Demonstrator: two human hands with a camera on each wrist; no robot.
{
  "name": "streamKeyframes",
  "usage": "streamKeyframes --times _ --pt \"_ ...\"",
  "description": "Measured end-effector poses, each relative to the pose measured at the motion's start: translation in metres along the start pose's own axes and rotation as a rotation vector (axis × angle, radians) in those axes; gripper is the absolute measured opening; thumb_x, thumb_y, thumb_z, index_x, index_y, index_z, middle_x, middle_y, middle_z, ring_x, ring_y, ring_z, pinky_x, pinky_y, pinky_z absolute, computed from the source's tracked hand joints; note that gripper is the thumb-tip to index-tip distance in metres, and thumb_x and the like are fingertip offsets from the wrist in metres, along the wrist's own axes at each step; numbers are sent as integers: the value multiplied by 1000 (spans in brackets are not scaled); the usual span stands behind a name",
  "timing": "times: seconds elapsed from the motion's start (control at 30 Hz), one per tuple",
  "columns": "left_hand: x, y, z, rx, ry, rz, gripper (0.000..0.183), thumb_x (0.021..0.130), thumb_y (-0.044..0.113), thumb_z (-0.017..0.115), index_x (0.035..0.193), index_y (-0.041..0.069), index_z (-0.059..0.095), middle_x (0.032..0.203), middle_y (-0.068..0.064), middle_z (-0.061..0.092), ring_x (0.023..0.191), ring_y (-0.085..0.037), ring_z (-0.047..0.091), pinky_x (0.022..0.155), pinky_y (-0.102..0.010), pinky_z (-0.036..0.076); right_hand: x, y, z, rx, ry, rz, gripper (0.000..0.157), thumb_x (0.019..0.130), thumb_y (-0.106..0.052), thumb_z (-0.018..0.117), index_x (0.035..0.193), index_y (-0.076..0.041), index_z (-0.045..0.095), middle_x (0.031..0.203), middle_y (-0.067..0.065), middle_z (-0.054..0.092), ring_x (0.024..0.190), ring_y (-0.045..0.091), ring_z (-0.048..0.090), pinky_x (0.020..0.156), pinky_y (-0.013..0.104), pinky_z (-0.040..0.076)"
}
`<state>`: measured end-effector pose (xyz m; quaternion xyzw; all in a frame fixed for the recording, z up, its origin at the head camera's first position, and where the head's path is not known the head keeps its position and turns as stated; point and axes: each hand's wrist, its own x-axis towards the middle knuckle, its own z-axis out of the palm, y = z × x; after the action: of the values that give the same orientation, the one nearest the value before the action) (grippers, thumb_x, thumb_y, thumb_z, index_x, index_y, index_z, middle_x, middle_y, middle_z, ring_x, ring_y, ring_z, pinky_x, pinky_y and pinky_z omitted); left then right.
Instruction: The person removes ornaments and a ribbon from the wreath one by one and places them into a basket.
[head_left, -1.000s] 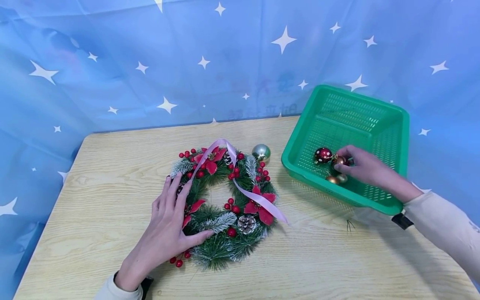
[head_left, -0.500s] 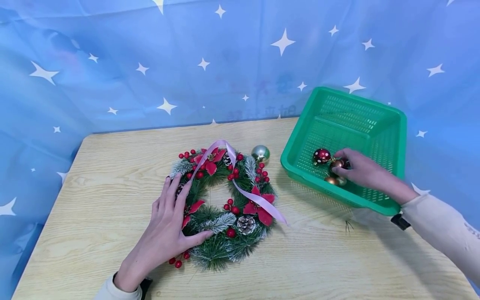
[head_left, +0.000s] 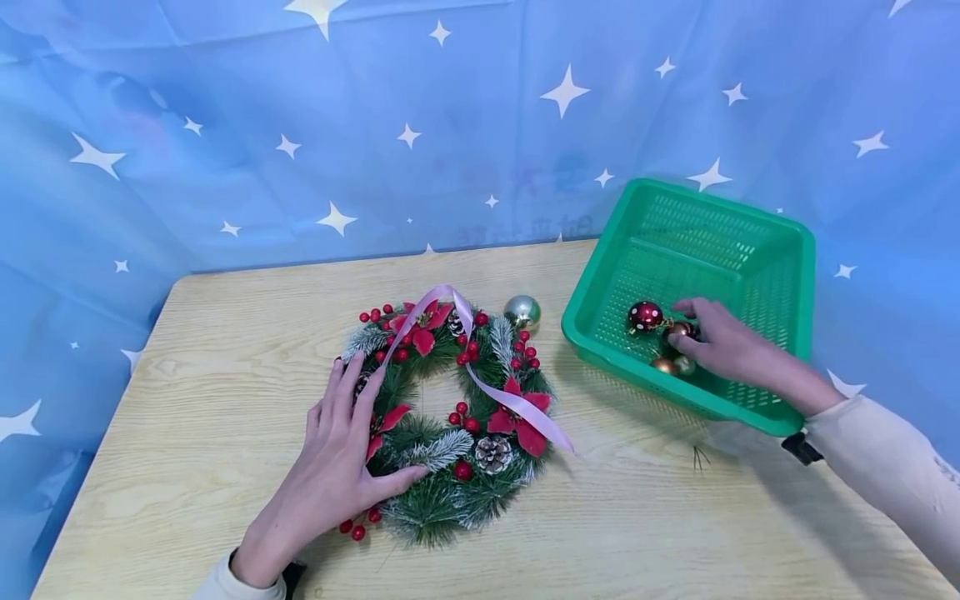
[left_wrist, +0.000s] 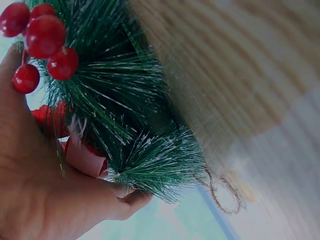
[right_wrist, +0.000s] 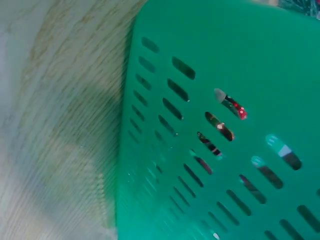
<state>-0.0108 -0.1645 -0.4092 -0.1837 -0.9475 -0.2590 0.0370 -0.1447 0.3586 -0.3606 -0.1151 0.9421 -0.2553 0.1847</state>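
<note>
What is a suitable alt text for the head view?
A person's left hand rests on a wreath with red flowers; the right hand is among ornaments inside a green basket. A silver ball lies beside the wreath.

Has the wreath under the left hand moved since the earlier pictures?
No: against the back edge of the table, the wreath lies in the same place.
</note>
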Motion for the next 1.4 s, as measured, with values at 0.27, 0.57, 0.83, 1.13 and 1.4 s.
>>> streamKeyframes --times 0.27,0.57,0.83,1.13,1.4 --pt "3 -1 1 -1 12 14 131 83 70 85 176 12 14 182 -16 -1 164 -49 -1 107 -86 24 -8 -13 3 -20 155 -14 71 119 -37 44 165 13 23 163 44 23 146 62 29 106 81 33" --pt "3 -2 1 6 5 18 132 82 69 86 176 12 14 182 -16 -1 164 -50 0 108 -86 24 -23 -40 18 11 336 -121 62 119 -36 46 166 2 34 167 34 28 129 57 50 101 81 33" --pt "-1 -3 0 2 3 33 132 82 71 86 176 12 13 181 -18 0 163 -50 -1 109 -86 24 -29 -68 44 34 423 -264 53 117 -29 52 159 3 46 171 21 32 145 47 43 110 72 35" --pt "2 -4 -1 3 -9 23 134 81 71 87 177 14 13 182 -15 0 164 -50 0 109 -87 24 -32 -90 67 -31 448 -354 53 114 -28 60 161 -5 47 173 12 32 155 40 36 108 70 42" --pt "4 -9 -2 -7 -13 49 131 81 71 87 177 16 15 181 -15 1 163 -52 0 108 -87 24 -27 -104 92 -17 453 -644 50 109 -22 61 153 0 54 168 16 42 150 35 46 123 26 30"
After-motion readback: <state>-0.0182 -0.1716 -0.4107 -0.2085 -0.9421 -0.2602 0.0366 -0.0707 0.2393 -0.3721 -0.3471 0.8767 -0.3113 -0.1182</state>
